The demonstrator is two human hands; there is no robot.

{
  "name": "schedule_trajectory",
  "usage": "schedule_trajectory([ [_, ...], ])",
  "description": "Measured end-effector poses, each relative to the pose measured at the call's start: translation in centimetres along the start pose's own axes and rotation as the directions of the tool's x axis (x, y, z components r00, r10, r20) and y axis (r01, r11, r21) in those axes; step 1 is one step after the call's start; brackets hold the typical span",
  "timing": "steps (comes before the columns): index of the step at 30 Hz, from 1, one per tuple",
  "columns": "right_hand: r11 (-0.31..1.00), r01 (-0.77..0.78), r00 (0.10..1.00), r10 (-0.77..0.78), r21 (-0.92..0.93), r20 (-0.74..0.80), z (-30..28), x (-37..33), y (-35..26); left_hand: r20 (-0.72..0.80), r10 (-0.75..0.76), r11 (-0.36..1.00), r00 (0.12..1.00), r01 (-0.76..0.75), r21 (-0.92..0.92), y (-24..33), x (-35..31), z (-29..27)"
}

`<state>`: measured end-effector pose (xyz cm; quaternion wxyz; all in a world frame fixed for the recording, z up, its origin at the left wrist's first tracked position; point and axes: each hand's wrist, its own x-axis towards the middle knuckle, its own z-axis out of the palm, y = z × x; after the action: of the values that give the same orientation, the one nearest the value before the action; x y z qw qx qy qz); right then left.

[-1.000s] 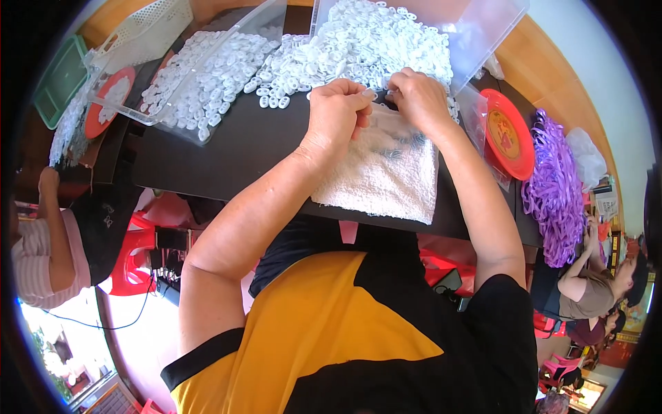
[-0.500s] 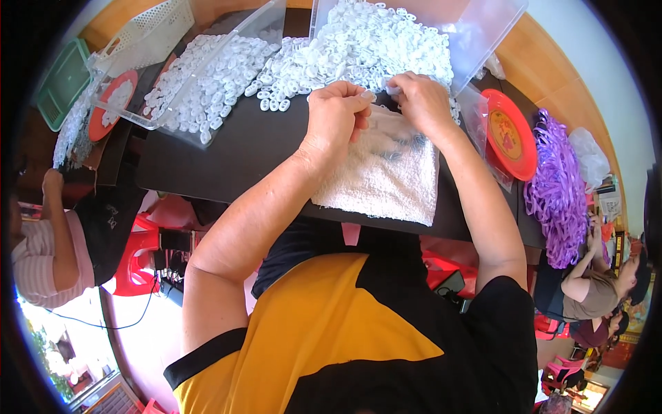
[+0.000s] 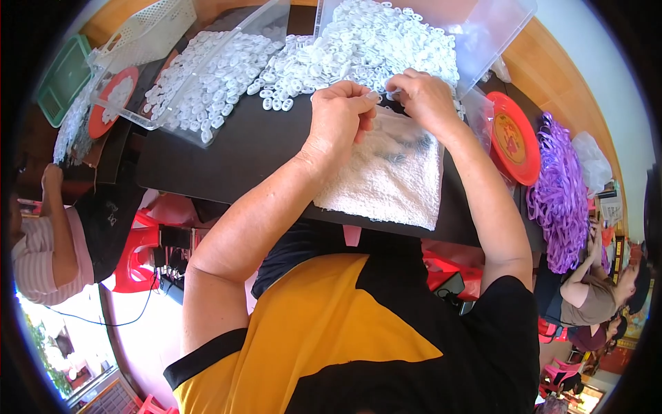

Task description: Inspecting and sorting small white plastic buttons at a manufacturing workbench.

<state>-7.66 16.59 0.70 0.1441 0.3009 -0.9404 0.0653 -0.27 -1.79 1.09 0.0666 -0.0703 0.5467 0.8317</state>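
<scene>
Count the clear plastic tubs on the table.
2: the left tub, and the back tub near the middle, holding white pieces. Others may be hidden.

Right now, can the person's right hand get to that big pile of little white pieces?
Probably yes: the right hand is right by the near edge of the pile of white pieces, and no box wall seems to stand between them.

Left hand (image 3: 334, 116), fingers (image 3: 365, 123) partly hidden
</scene>
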Motion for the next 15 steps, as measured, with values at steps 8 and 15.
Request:
schedule_trajectory([
  [8, 0.994, 0.092, 0.994, -0.088, 0.058, -0.065, 0.2, -0.2, 0.2, 0.01, 0.004, 1.0, 1.0, -0.003, -0.009, 0.0, 0.0, -0.1],
  [15, 0.985, 0.137, 0.984, -0.148, -0.102, -0.101, 1.2, -0.3, -0.2, 0.01, 0.002, 1.0, 1.0, -0.002, -0.018, -0.1, 0.1, -0.1],
])
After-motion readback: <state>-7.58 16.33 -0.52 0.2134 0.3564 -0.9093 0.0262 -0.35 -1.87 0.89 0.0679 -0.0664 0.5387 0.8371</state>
